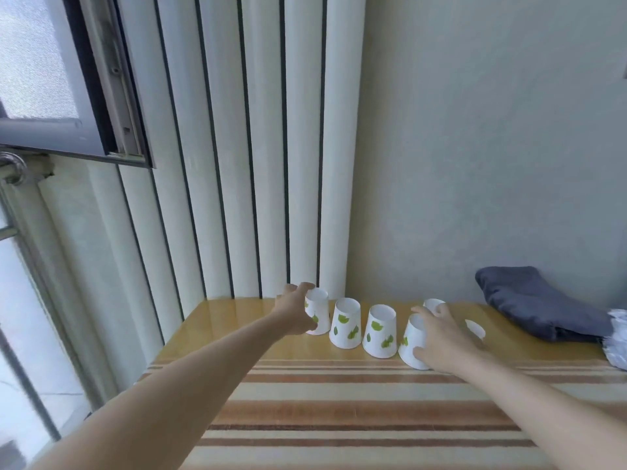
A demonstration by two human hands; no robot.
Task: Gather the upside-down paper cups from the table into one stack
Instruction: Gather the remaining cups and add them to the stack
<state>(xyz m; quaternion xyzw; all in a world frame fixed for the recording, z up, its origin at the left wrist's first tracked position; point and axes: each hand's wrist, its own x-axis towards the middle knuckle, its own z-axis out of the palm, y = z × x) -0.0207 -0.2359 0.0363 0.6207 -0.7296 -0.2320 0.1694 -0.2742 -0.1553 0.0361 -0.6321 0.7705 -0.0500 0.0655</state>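
Two bare hands reaching across a wooden bench (237, 320) toward a row of upside-down paper cups, white with green leaf prints, near the far edge; left hand (294, 315) curled around the leftmost cup (319, 315), fingers over its upturned base and thumb low on its side, cup standing on the bench; right hand (441, 340) clasped on the fourth cup (412, 344), fingertips at the top, thumb pressed near the rim at the bottom, that cup tilted slightly toward the left. Between the two held cups, a second cup (345, 323) and a third cup (380, 330), both upright on their rims, close together but apart. Behind the right hand, a fifth cup (432, 305), mostly hidden by the fingers; just right of the hand, a sixth cup (475, 329), only its top showing. Nearer the camera, a striped cloth (356, 418) in cream, orange and brown covering the front of the bench. At far right, a folded dark blue-grey cloth (536, 307) against the wall, with something crinkled and silvery (615, 347) at the frame's edge, too cut off to identify. Behind the bench, white ribbed panels (258, 147) with dark gaps; at left, a window frame (101, 96).
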